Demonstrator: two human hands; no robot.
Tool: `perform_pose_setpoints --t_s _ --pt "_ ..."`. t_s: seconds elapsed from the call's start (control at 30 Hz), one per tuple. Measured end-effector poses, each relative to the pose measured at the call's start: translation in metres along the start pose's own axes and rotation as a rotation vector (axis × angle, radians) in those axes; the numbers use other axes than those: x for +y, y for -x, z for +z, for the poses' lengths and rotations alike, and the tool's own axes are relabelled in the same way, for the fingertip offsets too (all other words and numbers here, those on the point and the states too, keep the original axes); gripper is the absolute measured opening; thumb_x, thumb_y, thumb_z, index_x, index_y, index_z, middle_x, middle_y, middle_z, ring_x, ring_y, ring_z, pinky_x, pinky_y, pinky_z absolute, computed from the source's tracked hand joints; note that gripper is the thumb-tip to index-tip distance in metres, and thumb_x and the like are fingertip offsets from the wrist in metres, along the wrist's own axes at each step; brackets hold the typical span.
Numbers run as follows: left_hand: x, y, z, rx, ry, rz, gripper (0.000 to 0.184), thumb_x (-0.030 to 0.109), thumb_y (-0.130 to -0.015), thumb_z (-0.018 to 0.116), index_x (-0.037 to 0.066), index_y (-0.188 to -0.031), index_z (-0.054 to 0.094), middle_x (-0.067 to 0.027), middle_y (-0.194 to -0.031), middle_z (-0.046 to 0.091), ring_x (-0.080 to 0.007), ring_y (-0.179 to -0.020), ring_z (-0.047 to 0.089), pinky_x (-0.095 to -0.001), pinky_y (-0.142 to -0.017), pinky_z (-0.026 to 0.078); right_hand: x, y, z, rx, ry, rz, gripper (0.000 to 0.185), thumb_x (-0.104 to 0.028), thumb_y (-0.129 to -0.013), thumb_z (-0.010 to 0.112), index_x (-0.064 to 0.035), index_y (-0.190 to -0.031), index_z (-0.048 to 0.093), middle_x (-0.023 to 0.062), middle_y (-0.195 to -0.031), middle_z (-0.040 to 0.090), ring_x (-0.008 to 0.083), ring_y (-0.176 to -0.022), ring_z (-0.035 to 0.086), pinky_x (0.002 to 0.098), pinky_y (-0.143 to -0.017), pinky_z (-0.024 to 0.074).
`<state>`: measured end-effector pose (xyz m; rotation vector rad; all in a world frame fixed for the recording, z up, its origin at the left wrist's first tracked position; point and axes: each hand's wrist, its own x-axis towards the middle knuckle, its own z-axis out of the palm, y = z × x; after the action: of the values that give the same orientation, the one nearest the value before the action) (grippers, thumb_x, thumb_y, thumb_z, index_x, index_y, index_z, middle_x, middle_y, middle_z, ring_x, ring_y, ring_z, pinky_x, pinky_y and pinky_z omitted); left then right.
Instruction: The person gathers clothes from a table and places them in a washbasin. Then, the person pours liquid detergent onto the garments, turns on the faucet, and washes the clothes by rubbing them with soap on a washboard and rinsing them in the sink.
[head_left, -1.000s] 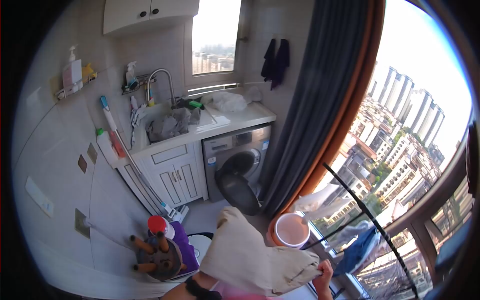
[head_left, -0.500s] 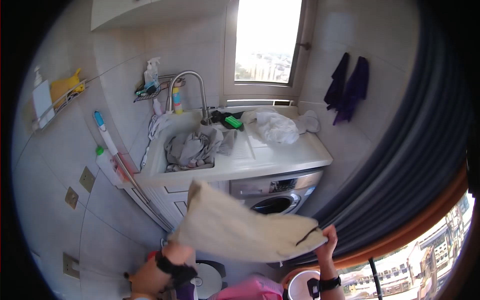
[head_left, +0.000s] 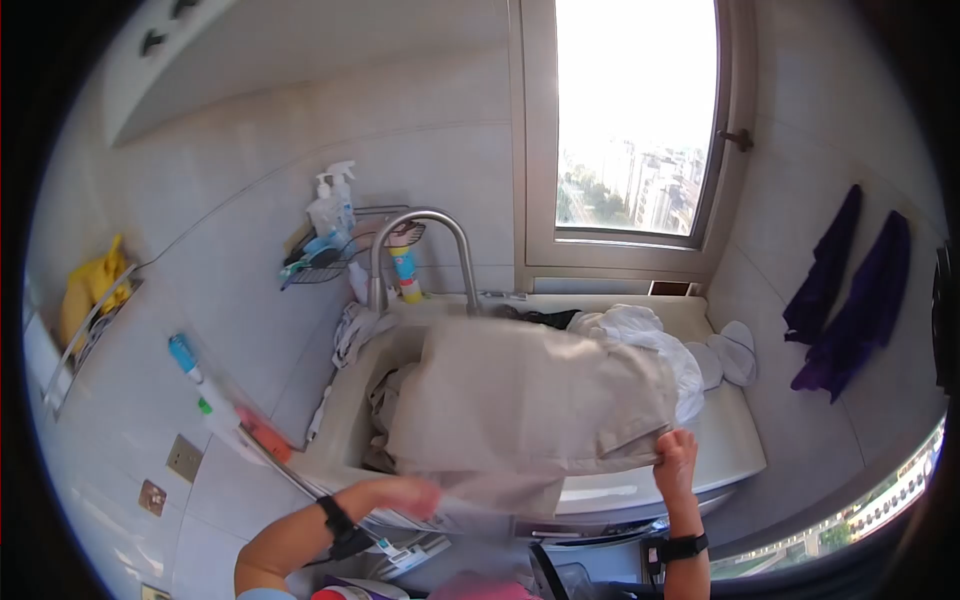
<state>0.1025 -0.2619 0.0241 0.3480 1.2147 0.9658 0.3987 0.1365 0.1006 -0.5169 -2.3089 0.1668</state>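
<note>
A beige garment (head_left: 530, 400) is spread wide above the sink and counter, its lower part hanging past the front edge. My right hand (head_left: 677, 455) is closed on its right corner, beside what looks like a pocket or folded seam. Near the lower left edge of the cloth is my left hand (head_left: 405, 495), smeared by motion, so its fingers and any grip on the fabric cannot be made out. Behind the cloth, the sink (head_left: 345, 440) holds bunched grey laundry (head_left: 382, 400), mostly hidden.
White laundry (head_left: 690, 375) lies on the counter at right. The curved faucet (head_left: 468, 260) rises behind the sink. A wire rack (head_left: 318, 270) with bottles hangs on the wall. A mop handle (head_left: 270, 455) leans at left. Dark purple cloths (head_left: 850, 310) hang at right.
The beige garment has moved up and forward, from in front of the washing machine to over the sink and counter. Both my hands moved with it, and the view has shifted closer.
</note>
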Motion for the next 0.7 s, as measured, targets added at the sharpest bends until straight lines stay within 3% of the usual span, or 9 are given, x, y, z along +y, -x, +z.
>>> perform_pose_setpoints --t_s 0.03,0.13,0.17,0.2,0.33,0.4,0.47,0.6,0.7 --pt "0.016 0.026 0.033 0.118 -0.361 -0.202 0.034 0.02 -0.085 0.054 0.004 -0.116 0.048 -0.0084 -0.103 0.057 -0.0133 -0.09 0.057 -0.0285 -0.074 0.048 0.012 0.008 0.025 -0.116 0.075 0.051 0.015 0.0 -0.062 0.059 -0.0084 -0.072 0.051 0.0104 -0.081 0.049 0.0304 -0.085 0.048 0.0413 -0.068 0.0382" --pt "0.07 0.024 -0.002 0.273 -0.382 0.124 0.033 0.015 -0.08 0.06 0.004 -0.109 0.05 -0.0071 -0.095 0.059 -0.0152 -0.083 0.059 -0.0286 -0.069 0.05 0.016 0.03 0.07 -0.391 0.015 0.253 0.025 -0.007 -0.063 0.064 -0.0088 -0.087 0.058 0.0175 -0.099 0.05 0.0329 -0.097 0.048 0.0432 -0.082 0.0404" --pt "0.098 0.017 -0.004 0.521 -0.138 0.238 0.025 0.012 -0.08 0.059 0.006 -0.103 0.052 -0.0038 -0.087 0.059 -0.0137 -0.078 0.059 -0.0274 -0.062 0.05 0.007 0.031 0.078 -0.421 -0.046 0.226 0.027 -0.006 -0.063 0.064 -0.0088 -0.088 0.058 0.0174 -0.1 0.05 0.0332 -0.098 0.048 0.0424 -0.082 0.0406" --pt "0.119 -0.002 -0.031 0.608 -0.104 0.436 0.031 0.01 -0.08 0.056 0.008 -0.111 0.05 -0.0024 -0.084 0.058 -0.0133 -0.071 0.057 -0.0265 -0.06 0.048 -0.009 0.024 0.087 -0.437 -0.102 0.203 0.028 -0.005 -0.063 0.064 -0.0089 -0.09 0.058 0.0172 -0.101 0.05 0.0334 -0.098 0.048 0.0417 -0.083 0.0407" --pt "0.223 -0.087 -0.136 1.109 0.16 0.726 0.053 0.009 -0.075 0.056 0.007 -0.123 0.034 -0.0081 -0.102 0.051 -0.0173 -0.084 0.054 -0.0296 -0.068 0.047 -0.062 0.023 0.125 -0.484 -0.28 0.217 0.031 -0.004 -0.064 0.063 -0.0084 -0.094 0.058 0.0178 -0.108 0.049 0.0347 -0.101 0.047 0.0391 -0.085 0.0418" --pt "0.24 -0.148 -0.242 1.423 0.117 0.882 0.062 0.007 -0.071 0.06 0.004 -0.126 0.03 -0.0136 -0.105 0.051 -0.0267 -0.089 0.054 -0.0359 -0.074 0.047 -0.09 0.019 0.134 -0.543 -0.266 0.158 0.032 -0.004 -0.064 0.062 -0.0088 -0.096 0.058 0.0176 -0.11 0.049 0.0342 -0.101 0.049 0.039 -0.084 0.0429" --pt "0.276 -0.173 -0.287 1.889 -0.014 0.887 0.07 0.007 -0.063 0.067 -0.001 -0.123 0.032 -0.0196 -0.108 0.051 -0.034 -0.096 0.053 -0.0404 -0.082 0.044 -0.119 0.017 0.157 -0.657 -0.39 0.036 0.029 -0.007 -0.066 0.058 -0.0062 -0.095 0.058 0.0193 -0.11 0.051 0.0341 -0.101 0.05 0.04 -0.084 0.0432" --pt "0.292 -0.193 -0.371 2.13 -0.272 0.751 0.086 0.026 -0.054 0.078 -0.003 -0.122 0.035 -0.0214 -0.112 0.05 -0.036 -0.098 0.053 -0.0412 -0.084 0.043 -0.142 0.01 0.158 -0.674 -0.357 0.029 0.025 -0.008 -0.066 0.057 -0.0066 -0.091 0.058 0.0152 -0.105 0.055 0.0323 -0.095 0.054 0.0382 -0.081 0.0451" --pt "0.301 -0.201 -0.404 1.878 -0.269 0.89 0.078 0.035 -0.058 0.078 -0.003 -0.116 0.041 -0.02 -0.11 0.052 -0.0343 -0.097 0.054 -0.0405 -0.083 0.042 -0.138 0.014 0.138 -0.674 -0.329 0.227 0.024 -0.008 -0.065 0.057 -0.0072 -0.089 0.058 0.0117 -0.101 0.056 0.0298 -0.09 0.056 0.0362 -0.076 0.0461"
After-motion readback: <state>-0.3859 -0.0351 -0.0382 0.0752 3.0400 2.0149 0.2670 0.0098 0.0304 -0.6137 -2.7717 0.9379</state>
